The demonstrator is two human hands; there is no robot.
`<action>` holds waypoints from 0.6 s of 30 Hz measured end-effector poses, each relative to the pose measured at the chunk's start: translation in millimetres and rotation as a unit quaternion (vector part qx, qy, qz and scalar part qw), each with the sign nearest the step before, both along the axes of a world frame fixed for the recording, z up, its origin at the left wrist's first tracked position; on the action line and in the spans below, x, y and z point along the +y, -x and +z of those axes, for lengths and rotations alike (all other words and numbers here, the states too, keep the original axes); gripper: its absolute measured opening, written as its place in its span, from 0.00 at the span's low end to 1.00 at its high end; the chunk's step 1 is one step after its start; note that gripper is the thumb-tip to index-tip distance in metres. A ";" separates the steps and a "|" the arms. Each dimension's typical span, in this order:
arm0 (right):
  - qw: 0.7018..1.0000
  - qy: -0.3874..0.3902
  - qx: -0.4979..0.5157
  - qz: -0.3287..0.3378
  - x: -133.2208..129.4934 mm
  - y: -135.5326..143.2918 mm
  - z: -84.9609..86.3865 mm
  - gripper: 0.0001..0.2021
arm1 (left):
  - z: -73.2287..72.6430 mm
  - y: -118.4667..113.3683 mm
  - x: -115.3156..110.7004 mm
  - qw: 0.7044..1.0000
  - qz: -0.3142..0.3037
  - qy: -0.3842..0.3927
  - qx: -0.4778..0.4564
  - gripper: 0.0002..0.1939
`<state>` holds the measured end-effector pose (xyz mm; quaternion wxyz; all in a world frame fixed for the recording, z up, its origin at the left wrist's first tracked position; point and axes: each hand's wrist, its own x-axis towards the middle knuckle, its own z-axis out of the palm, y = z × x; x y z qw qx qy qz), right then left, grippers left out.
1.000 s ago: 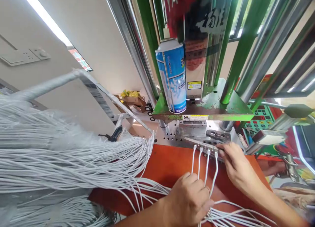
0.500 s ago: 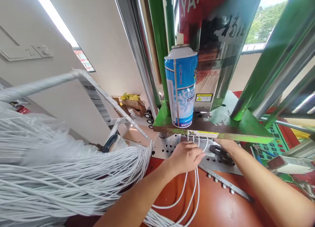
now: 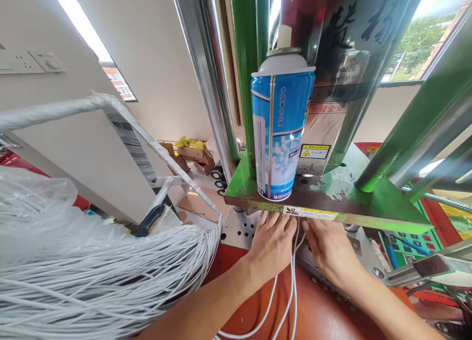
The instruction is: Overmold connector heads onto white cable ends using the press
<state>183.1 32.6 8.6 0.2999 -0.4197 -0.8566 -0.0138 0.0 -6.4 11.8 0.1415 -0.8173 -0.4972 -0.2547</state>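
Note:
Below the green machine plate (image 3: 368, 209), my left hand (image 3: 275, 244) lies beside the white cables (image 3: 294, 276), its fingertips partly under the plate's edge. My right hand (image 3: 328, 249) is on the cables' other side, over a metal strip (image 3: 332, 287), with its fingertips also under the plate. What either hand grips is hidden. Several cables run down between the hands onto the red surface (image 3: 313, 315). A blue and white spray can (image 3: 282, 133) stands upright on the plate above my left hand.
At the left lies a large bundle of white cables (image 3: 129, 281) with plastic wrap, beside a wrapped metal frame (image 3: 147, 138). Green posts and a metal bar rise around the plate. A green board (image 3: 413, 244) and a metal arm are at the right.
My right hand has come out from further under the plate to beside the cables, and the metal strip now lies beneath it. My left hand has shifted slightly left. The view has moved closer.

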 end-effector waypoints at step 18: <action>0.987 -0.041 -0.121 -0.093 -8.2 25.6 -19.1 0.11 | -37.0 -11.0 29.1 0.997 0.031 -0.064 0.019 0.15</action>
